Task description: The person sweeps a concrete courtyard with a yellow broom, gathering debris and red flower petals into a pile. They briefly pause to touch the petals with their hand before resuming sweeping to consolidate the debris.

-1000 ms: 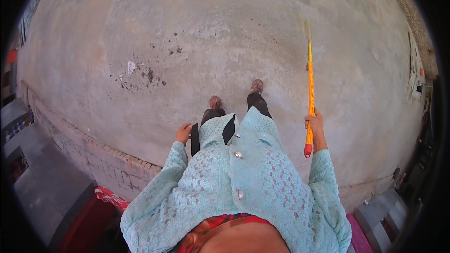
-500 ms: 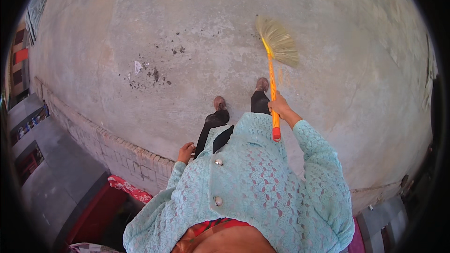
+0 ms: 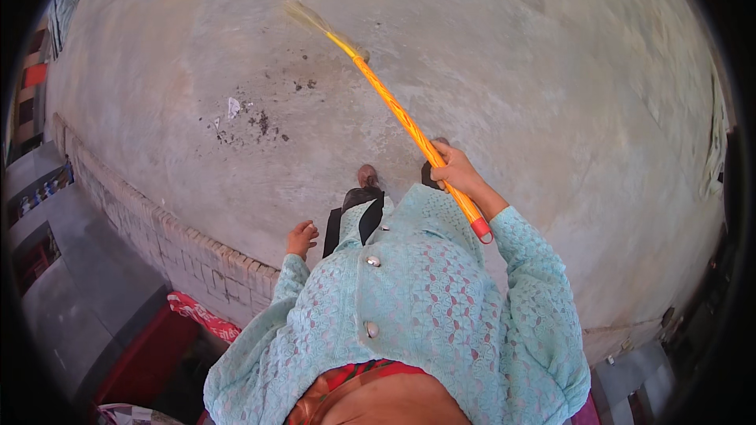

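Observation:
My right hand (image 3: 458, 173) is wrapped round the orange handle of a broom (image 3: 394, 106), near its red end cap. The broom slants up and to the left, its yellow neck leading to pale, thin bristles (image 3: 305, 16) that are blurred and seen edge-on. Beyond my feet, to the left, dark crumbs of dirt (image 3: 264, 122) lie scattered on the concrete floor with a whitish scrap (image 3: 234, 107) among them. At my left side hangs my left hand (image 3: 302, 238), fingers loosely curled in, with nothing visible in it.
A low brick edge (image 3: 181, 224) runs along the left side of the concrete floor (image 3: 567, 102). Past it are grey steps or ledges (image 3: 102, 267) and a red cloth with white marks (image 3: 203, 316). My brown shoe (image 3: 367, 175) stands on the floor.
The broom has swung from the right across to the left, its bristles now beyond the dirt. My right hand has turned and shifted slightly left with it. My left hand has risen a little.

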Demonstrator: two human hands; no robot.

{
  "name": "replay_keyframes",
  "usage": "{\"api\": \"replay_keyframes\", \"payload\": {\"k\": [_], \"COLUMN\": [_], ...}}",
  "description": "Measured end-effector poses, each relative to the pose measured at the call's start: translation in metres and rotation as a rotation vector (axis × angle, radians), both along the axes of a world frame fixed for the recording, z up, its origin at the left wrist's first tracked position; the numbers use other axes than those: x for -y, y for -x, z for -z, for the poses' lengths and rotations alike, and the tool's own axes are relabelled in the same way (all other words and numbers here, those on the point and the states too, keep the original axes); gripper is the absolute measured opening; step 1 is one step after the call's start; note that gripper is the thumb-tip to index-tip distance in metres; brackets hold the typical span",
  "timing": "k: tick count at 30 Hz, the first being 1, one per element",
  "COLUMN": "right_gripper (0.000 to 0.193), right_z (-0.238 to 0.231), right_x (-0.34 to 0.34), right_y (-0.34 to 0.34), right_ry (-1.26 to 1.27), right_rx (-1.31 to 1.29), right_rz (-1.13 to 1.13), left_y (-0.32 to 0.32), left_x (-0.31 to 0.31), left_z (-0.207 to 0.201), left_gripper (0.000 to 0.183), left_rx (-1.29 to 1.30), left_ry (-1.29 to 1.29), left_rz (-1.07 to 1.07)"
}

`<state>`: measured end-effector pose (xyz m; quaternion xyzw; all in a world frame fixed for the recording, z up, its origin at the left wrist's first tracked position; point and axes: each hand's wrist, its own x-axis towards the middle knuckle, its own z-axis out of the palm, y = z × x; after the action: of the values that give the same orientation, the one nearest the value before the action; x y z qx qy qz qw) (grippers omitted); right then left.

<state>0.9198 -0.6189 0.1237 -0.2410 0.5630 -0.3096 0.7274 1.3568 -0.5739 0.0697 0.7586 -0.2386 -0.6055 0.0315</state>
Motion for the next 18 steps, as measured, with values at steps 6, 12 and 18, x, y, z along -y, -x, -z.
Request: {"api": "replay_keyframes", "payload": {"k": [6, 12, 18], "right_gripper": [0.053, 0.049, 0.056], "right_z": [-0.009, 0.077, 0.076], "right_x": [0.012, 0.051, 0.071], "right_y": [0.038, 0.006, -0.066], "right_ry": [-0.077, -0.221, -0.147], "right_rx": [-0.464, -0.422, 0.072], "right_rz": [0.017, 0.007, -0.052], "left_y": [-0.002, -0.006, -0.031], "left_x": [-0.021, -0.042, -0.066], "left_z": [0.012, -0.005, 0.009], "left_gripper": [0.036, 0.035, 0.039], "left_rx": [-0.035, -0.019, 0.014], "left_ry": [-0.023, -0.071, -0.111], "left_rz": [-0.033, -0.037, 0.001]}}
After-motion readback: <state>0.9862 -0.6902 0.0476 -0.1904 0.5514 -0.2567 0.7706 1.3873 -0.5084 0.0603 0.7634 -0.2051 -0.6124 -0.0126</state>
